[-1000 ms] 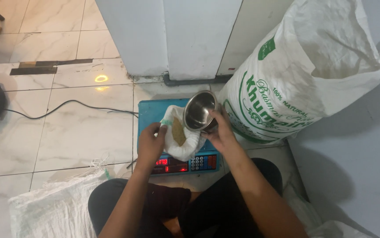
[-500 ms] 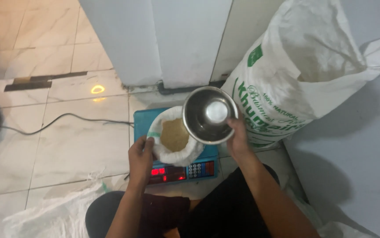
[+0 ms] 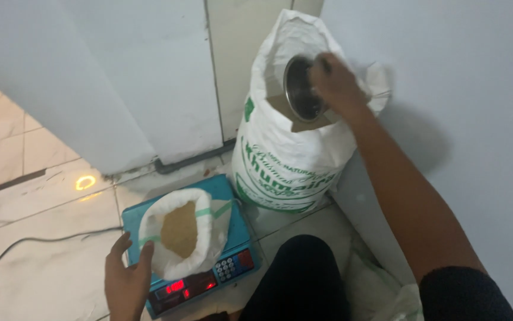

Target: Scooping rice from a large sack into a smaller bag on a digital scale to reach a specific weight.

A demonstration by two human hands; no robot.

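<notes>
Right hand (image 3: pixel 336 83) is gripping the steel bowl (image 3: pixel 304 89) inside the big sack (image 3: pixel 292 142) – left hand (image 3: pixel 126 279), open, is steadying the small bag (image 3: pixel 179 238) on the scale (image 3: pixel 209 279) beside it – loose hold risks tipping grain.

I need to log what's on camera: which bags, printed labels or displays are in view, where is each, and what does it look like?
Large sack: upright by the wall, white woven, green printing, open top; right hand holds a metal bowl in its mouth.
Small bag: on the scale, white with green stripe, open, tan grain inside; left hand touches it.
Scale: on the floor, blue, front display with red glowing digits beside a keypad.
</notes>
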